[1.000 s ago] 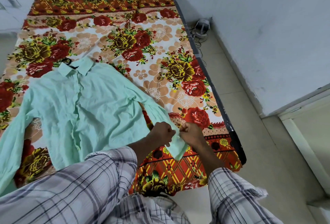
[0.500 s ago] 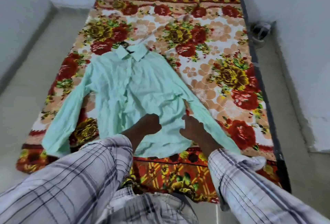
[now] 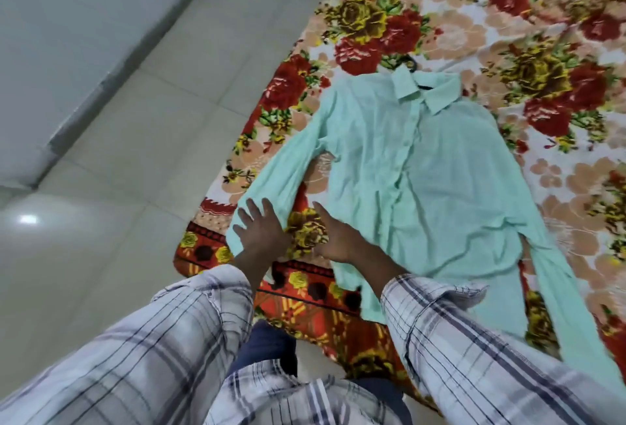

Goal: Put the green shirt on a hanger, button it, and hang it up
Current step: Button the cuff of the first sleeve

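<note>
The pale green shirt (image 3: 437, 180) lies flat, front up, on the floral bed cover, collar pointing away from me. A dark hanger hook (image 3: 409, 64) pokes out just above the collar. My left hand (image 3: 259, 233) rests with fingers spread on the cuff end of the shirt's left-side sleeve. My right hand (image 3: 333, 238) lies flat with fingers apart at the lower left edge of the shirt body, over the blanket gap between sleeve and body. The placket looks closed down the front. The other sleeve runs down to the right, partly under my right arm.
The floral blanket (image 3: 508, 18) covers a low mattress on grey floor tiles (image 3: 118, 153). A pale wall (image 3: 67, 18) rises at the left. My checked sleeves fill the bottom of the view.
My view has swung left. Both hands have left the right sleeve cuff, passed over the shirt hem, and now lie flat at the left sleeve's end.
</note>
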